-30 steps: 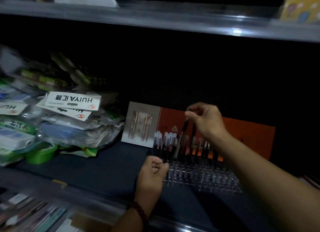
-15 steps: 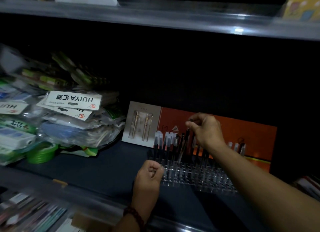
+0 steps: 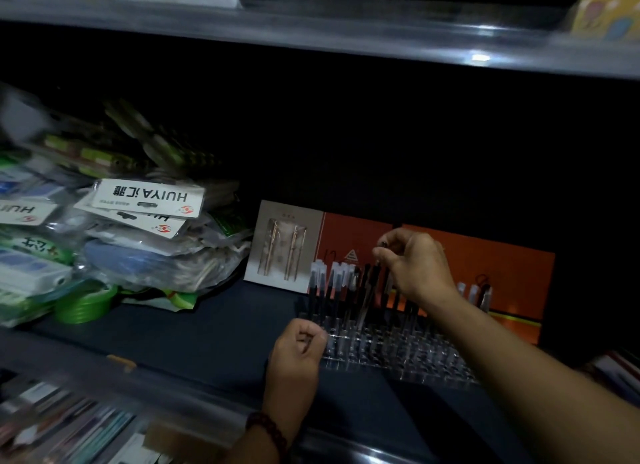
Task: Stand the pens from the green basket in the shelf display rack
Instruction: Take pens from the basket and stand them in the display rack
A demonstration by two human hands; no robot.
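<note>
Black pen [image 3: 369, 293] slants from the right hand [image 3: 415, 266] grip down into the rack [image 3: 408, 356].

I see the rack [image 3: 398, 352] on the shelf [image 3: 207, 332], toward the right, with pens [image 3: 332, 287] standing in its far rows. A board [image 3: 485, 273] stands behind it, with a card [image 3: 284, 245] at the board's left end. Packets [image 3: 145, 252] are piled at the left, with a roll [image 3: 83, 306] at their near edge. My left hand [image 3: 296, 352] is at the rack's near left corner and my right hand [image 3: 415, 266] is above the pens.
</note>
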